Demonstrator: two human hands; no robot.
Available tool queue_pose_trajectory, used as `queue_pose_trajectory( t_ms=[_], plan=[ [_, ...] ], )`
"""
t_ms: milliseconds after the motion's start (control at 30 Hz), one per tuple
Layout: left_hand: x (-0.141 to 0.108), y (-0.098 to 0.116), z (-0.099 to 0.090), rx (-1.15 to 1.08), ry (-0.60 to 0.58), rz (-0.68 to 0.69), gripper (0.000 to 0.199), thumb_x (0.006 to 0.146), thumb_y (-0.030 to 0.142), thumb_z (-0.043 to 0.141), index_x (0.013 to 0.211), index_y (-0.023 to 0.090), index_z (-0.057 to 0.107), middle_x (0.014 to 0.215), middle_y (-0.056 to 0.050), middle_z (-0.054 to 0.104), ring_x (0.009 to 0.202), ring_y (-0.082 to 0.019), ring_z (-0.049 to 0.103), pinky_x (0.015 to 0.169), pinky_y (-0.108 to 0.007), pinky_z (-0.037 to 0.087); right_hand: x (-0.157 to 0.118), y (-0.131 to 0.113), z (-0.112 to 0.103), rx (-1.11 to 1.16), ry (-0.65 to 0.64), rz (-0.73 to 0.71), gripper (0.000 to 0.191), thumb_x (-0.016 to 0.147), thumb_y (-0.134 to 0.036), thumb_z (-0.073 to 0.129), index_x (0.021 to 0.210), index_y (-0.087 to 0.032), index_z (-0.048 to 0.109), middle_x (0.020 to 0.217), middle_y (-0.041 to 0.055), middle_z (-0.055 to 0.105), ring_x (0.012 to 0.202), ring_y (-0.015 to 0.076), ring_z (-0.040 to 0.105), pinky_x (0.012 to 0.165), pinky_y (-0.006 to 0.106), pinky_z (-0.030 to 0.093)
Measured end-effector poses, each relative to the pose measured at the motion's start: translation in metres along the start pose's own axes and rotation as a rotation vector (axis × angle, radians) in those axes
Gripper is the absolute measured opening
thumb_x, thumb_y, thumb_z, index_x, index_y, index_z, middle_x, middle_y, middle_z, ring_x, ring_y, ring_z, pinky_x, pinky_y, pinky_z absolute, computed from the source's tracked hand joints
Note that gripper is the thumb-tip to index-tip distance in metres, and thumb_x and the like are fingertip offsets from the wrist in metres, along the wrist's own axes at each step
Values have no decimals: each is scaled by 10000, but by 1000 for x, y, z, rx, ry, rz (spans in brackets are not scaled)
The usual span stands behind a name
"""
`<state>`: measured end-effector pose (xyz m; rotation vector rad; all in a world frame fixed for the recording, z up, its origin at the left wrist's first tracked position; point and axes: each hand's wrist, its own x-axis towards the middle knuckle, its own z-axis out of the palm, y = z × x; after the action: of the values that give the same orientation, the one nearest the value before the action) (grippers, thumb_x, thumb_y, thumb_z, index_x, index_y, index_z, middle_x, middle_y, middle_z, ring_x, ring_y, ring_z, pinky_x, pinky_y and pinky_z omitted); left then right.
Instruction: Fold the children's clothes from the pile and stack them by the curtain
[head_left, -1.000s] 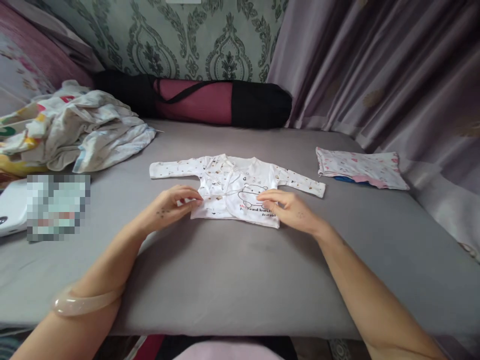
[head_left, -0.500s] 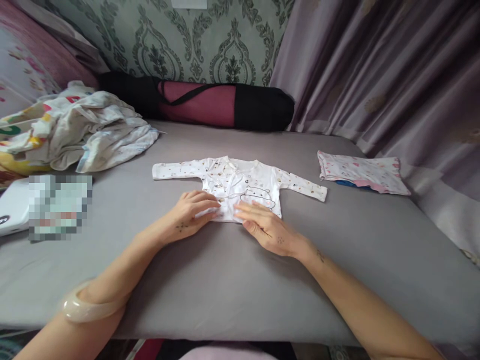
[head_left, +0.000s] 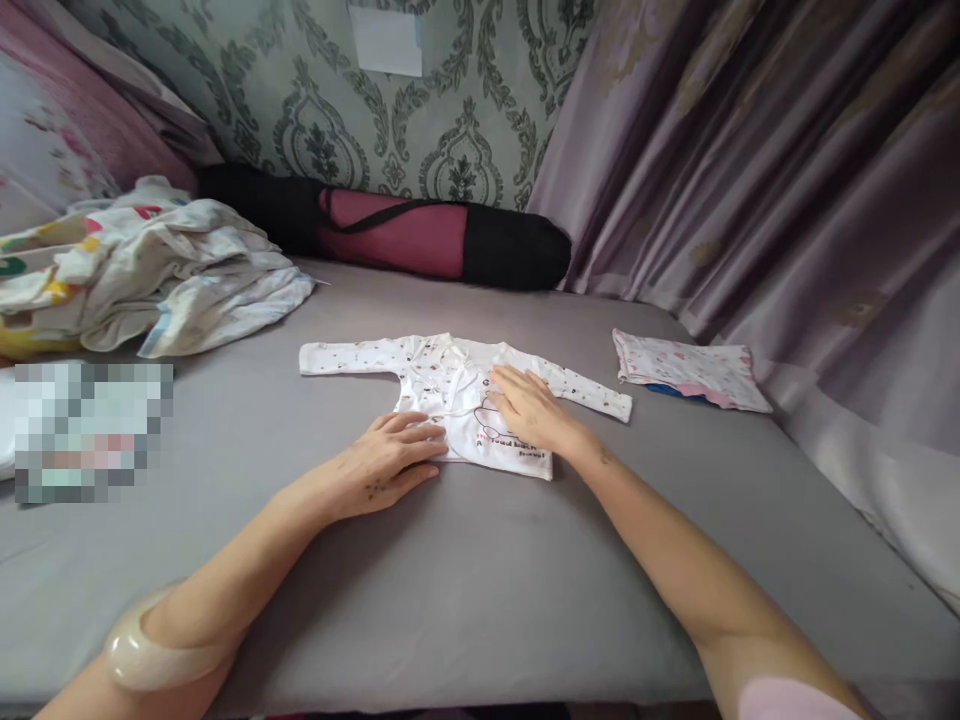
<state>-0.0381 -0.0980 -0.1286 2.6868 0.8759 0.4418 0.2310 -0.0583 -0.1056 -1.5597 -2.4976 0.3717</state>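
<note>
A small white printed baby shirt [head_left: 465,400] lies spread on the grey sheet [head_left: 465,580], its two sleeves stretched out to the sides. Flat on its lower left edge rests my left hand [head_left: 386,460], fingers pointing right and holding nothing. My right hand [head_left: 532,410] lies with outstretched fingers on the right part of the chest, over part of the drawn figure. Printed letters show below it near the hem.
A folded pink-patterned cloth bundle [head_left: 690,372] lies to the right. Crumpled cloths [head_left: 202,270] and a blurred package [head_left: 94,430] are on the left. A long black and maroon bag [head_left: 405,235] lies along the wall, beside curtains [head_left: 712,170].
My right hand has moved up the shirt from the hem to the chest, uncovering the printed letters. My left hand stays at the lower left edge. The view has tilted up slightly.
</note>
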Motion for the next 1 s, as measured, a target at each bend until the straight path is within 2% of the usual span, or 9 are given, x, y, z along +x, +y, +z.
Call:
queue_pose_trajectory(
  t_ms=[67,133,233,367,467,600,733,867,1000],
  plan=[
    [0,2,-1,-21,0,15,352,990,349,443,1297,272,597,1373,-54,592,1320,-262,487,1117,-444,391,15,0,8,-5,-21,33,614,1014,-435,205,1523,-104,294,1617,135,201,1501,234,127,1206,453,88],
    [-1,5,-4,-66,-6,25,347,990,341,443,1289,254,598,1347,-59,608,1291,-239,519,1112,-401,404,25,1,21,-19,-70,60,658,1008,-459,185,1553,-91,202,1633,120,116,1509,223,63,1210,444,48],
    [0,13,-9,-122,-24,29,322,989,334,447,1247,247,618,1310,-55,632,1237,-219,564,1068,-353,434,29,4,33,-64,-103,71,669,1003,-462,170,1556,-86,191,1635,105,108,1509,218,56,1210,443,19],
    [0,25,-13,-129,-47,-4,282,980,331,460,1190,263,635,1286,-48,637,1147,-209,614,940,-299,480,34,-1,24,-87,-166,79,650,997,-446,218,1534,-82,261,1625,136,161,1502,248,118,1201,465,91],
    [0,27,-15,-57,32,-167,281,1002,321,388,1082,235,644,1109,-63,679,1006,-196,641,824,-284,486,45,-21,14,-107,-94,-2,567,1002,-357,235,1490,-95,357,1599,142,257,1490,235,172,1202,446,103],
    [-3,17,-12,171,197,-535,307,994,354,378,906,179,615,919,-98,634,883,-228,600,745,-317,452,65,-54,23,-99,-95,-195,555,1006,-310,219,1504,-96,339,1603,108,261,1496,191,148,1218,384,43],
    [-6,7,-9,162,96,-752,270,928,404,522,819,168,596,865,-94,630,818,-227,589,726,-315,428,81,-70,44,-81,-123,-162,598,994,-334,245,1529,-70,274,1620,113,200,1504,205,105,1218,395,23],
    [-4,10,-13,40,-1,-824,240,918,382,536,821,176,611,863,-75,666,799,-211,606,687,-292,399,86,-72,58,-29,-137,-73,655,990,-398,200,1551,-60,192,1636,97,115,1507,209,81,1217,416,23],
    [-2,12,-21,-18,-69,-859,205,908,336,518,817,183,621,827,-64,678,777,-207,613,647,-285,368,85,-71,58,-38,-155,-63,727,970,-501,223,1565,-92,146,1642,68,69,1510,209,33,1213,424,-9]
  ],
)
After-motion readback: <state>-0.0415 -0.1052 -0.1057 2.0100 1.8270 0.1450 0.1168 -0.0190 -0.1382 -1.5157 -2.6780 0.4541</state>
